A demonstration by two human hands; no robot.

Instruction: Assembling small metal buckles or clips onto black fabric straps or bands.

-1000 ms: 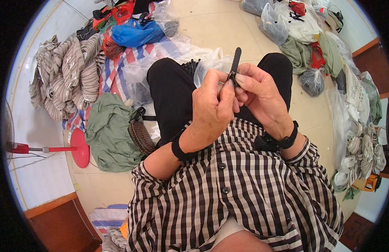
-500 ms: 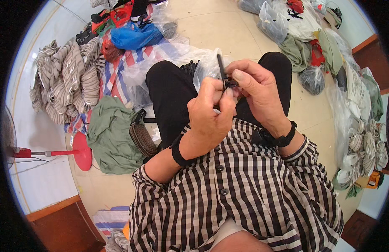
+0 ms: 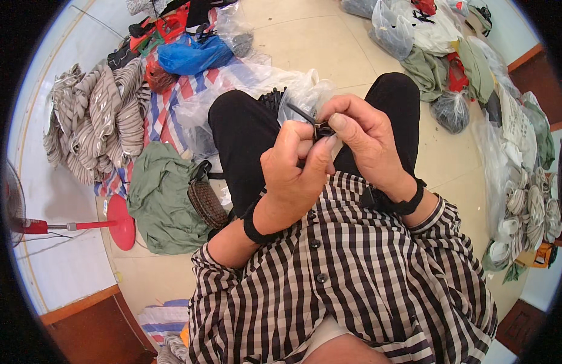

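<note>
Fingers of both hands are closed on one small dark piece held above the lap: the left hand (image 3: 293, 176) is curled with its thumb pressed up against the piece, and the right hand (image 3: 366, 136) pinches it from the other side between thumb and forefinger. The piece is a small dark clasp (image 3: 323, 130) with a thin black strip (image 3: 300, 113) running out of it; what kind of fitting the clasp is cannot be told. Compared with a second ago a change is noted: the strip then stood nearly upright above the hands, half a second ago it leaned slightly left, and now it is laid over far to the left and shows shorter. This is judged to mean the strip is being turned or worked through the clasp, with the piece kept in hand throughout. The strip's long axis now runs from the clasp up and to the left, its free end pointing away from the body toward the clear plastic bag (image 3: 305, 91) between the knees. Both knees in black trousers (image 3: 244, 127) frame the work. To the left on the floor (image 3: 329, 42), a green cloth bundle (image 3: 160, 206), a woven brown pouch (image 3: 207, 203) and a red fan base (image 3: 120, 221) are recorded.
</note>
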